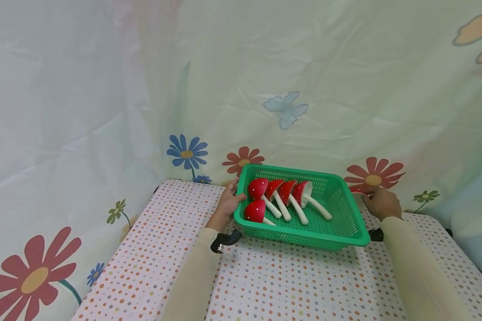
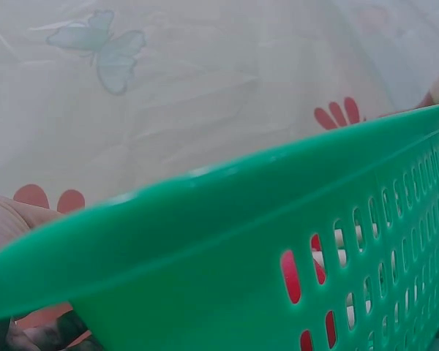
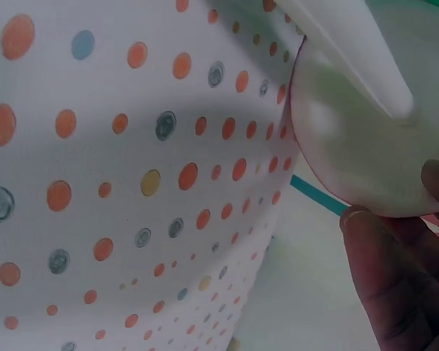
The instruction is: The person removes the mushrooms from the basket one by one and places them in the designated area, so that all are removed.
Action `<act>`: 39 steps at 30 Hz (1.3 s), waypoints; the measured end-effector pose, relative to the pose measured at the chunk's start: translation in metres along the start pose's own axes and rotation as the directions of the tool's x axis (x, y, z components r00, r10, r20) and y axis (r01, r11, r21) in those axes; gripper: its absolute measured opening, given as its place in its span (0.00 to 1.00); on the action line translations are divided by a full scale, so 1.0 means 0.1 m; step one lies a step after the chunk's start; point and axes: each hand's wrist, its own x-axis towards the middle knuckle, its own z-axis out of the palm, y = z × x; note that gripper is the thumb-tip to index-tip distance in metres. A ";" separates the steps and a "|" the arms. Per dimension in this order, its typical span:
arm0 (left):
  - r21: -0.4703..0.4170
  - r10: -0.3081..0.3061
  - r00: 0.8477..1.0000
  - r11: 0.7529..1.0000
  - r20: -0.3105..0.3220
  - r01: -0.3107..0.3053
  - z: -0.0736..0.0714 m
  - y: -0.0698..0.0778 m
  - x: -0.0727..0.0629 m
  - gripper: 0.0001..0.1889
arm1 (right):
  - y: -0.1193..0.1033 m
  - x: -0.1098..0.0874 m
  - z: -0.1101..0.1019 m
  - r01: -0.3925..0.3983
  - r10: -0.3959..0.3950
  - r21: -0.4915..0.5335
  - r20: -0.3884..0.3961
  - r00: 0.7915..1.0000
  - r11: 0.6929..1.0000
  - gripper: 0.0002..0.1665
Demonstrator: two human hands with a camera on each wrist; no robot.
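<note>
A green plastic basket [image 1: 305, 240] stands on the table, holding several toy mushrooms [image 1: 258, 188] with red white-dotted caps and white stems, bunched in its left half. My left hand [image 1: 227, 200] grips the basket's left end, thumb over the rim. In the left wrist view the basket wall [image 2: 205, 241] hides most of that hand. Just outside the basket's right end, my right hand [image 1: 383, 203] pinches another toy mushroom [image 3: 351, 161] by the edge of its cap. The right wrist view shows the cap's pale underside and white stem; in the head view the basket partly hides it.
A dotted white cloth [image 1: 152, 267] covers the table. Right behind it hangs a pale curtain [image 1: 325, 111] printed with flowers and butterflies. The basket's right half shows bare green mesh [image 1: 339, 218].
</note>
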 end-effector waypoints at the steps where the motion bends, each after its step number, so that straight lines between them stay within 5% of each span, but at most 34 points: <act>1: 0.000 0.001 1.000 1.000 0.002 -0.001 0.00 0.00 0.00 0.42 | 0.00 -0.01 0.00 -0.005 0.005 0.002 0.000 1.000 1.000 0.22; 8: 0.013 -0.008 1.000 1.000 0.009 0.008 0.01 -0.04 -0.02 0.41 | 0.00 -0.07 -0.03 -0.031 0.031 0.006 0.045 0.998 0.999 0.23; 18: 0.020 -0.025 1.000 0.999 0.010 0.024 -0.01 -0.01 -0.03 0.41 | -0.08 -0.01 -0.40 0.071 -0.070 -0.003 0.167 0.983 0.997 0.19; 33: 0.019 -0.020 1.000 1.000 -0.021 0.021 0.00 0.12 0.05 0.40 | -0.81 0.11 -0.66 0.139 -0.145 0.042 0.195 0.970 0.989 0.27; 39: 0.008 -0.031 0.999 0.999 -0.014 0.031 0.02 0.09 0.01 0.40 | -1.28 0.14 -0.60 0.243 -0.262 0.101 0.286 0.922 0.965 0.26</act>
